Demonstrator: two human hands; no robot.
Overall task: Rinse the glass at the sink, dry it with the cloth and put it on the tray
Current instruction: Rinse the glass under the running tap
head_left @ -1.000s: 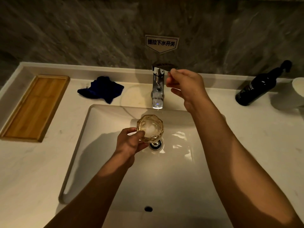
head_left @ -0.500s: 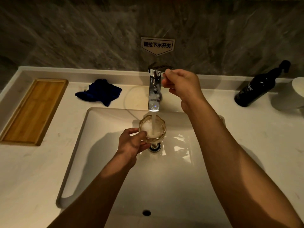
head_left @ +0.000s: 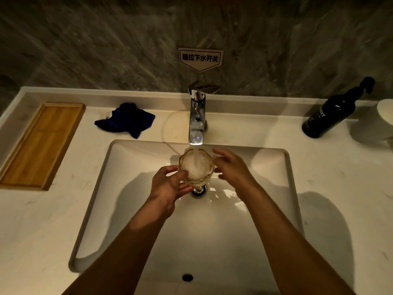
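Note:
A faceted amber glass [head_left: 196, 167] is held upright over the white sink [head_left: 274, 167], right under the chrome faucet [head_left: 196, 120]. Water streams from the spout into the glass and foams inside. My left hand [head_left: 170, 186] grips the glass from its left side. My right hand [head_left: 231, 167] hovers at the glass's right side with fingers spread; whether it touches the rim is unclear. A crumpled dark blue cloth [head_left: 127, 120] lies on the counter left of the faucet. The wooden tray [head_left: 40, 143] sits at the far left of the counter.
A dark bottle [head_left: 331, 111] leans at the back right of the counter, with a white cup [head_left: 385, 116] beside it at the frame edge. The drain [head_left: 198, 190] lies below the glass. A label sticker [head_left: 200, 58] is on the stone wall.
My right hand left the faucet handle and came down to the right side of the glass. Water started running and keeps filling the glass, which my left hand still holds.

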